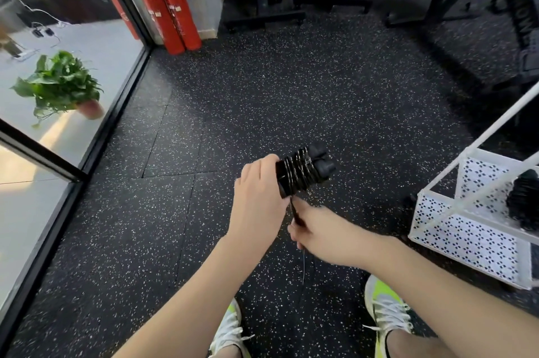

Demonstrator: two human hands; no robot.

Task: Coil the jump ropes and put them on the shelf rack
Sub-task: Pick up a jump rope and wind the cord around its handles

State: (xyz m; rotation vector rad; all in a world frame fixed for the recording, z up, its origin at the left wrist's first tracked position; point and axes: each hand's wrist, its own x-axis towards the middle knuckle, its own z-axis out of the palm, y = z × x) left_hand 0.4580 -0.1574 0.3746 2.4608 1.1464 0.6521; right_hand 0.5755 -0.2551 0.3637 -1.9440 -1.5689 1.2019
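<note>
The jump rope [300, 172] is a black bundle: two handles side by side w/ the thin cord wound many times around them. Its long axis runs from lower left to upper right, and the rounded handle ends point up-right, away from the person. It is held in the air above the speckled floor [262, 89], in front of the body.

The left hand [259, 191] grips the lower-left end of the handles, fingers curled around them, so the wound part sticks out beyond the grip. Just below this grip, the right hand [318, 229] pinches the loose cord, which comes down from the bundle, passes thru the fingers and hangs under the hand.

To the right of the grip, well apart, stands the white shelf rack [466, 241] w/ perforated walls; another coiled rope [523, 203] lies inside it. Below both hands are two shoes [388, 308].
</note>
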